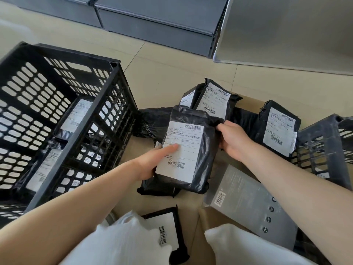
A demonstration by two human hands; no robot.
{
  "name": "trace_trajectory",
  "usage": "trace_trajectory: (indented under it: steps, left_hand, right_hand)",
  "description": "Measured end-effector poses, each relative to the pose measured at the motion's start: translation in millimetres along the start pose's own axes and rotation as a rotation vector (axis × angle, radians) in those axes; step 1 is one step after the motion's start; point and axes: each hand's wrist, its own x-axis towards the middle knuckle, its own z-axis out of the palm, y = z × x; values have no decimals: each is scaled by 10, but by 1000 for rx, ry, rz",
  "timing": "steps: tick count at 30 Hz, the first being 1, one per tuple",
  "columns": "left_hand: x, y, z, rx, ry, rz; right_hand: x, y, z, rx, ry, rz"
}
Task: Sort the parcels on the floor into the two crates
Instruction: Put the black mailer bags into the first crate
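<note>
I hold a black parcel [198, 150] with a white label between both hands above the floor pile. My left hand [152, 161] grips its lower left edge, thumb lying across the label. My right hand [232, 140] grips its right edge. A big black crate [112, 96] stands on the left with several labelled parcels [76, 115] inside. A second dark crate [324, 142] lies at the right edge. More black parcels [214, 100] lie behind the held one, and one [278, 129] leans against the right crate.
A grey flat package [246, 203] lies at lower right on brown cardboard. Another labelled black parcel [166, 230] lies near my knees, partly under white fabric [124, 243]. Grey metal shelving [158, 22] and a grey panel [286, 31] stand across the tiled floor.
</note>
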Motion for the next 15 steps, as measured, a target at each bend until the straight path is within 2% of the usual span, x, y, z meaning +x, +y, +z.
trace_trajectory:
  steps: [3, 7, 11, 15]
  left_hand:
    - [-39, 85, -34, -37, 41, 56]
    - [-105, 195, -69, 22, 95, 121]
    - [-252, 370, -148, 128, 243, 213]
    - [-467, 630, -362, 112, 333, 302]
  right_hand:
    - [17, -2, 31, -73, 41, 14]
    - [2, -119, -7, -461, 14, -78]
    - [-67, -277, 46, -451, 1, -68]
    - [-107, -417, 233, -436, -23, -99]
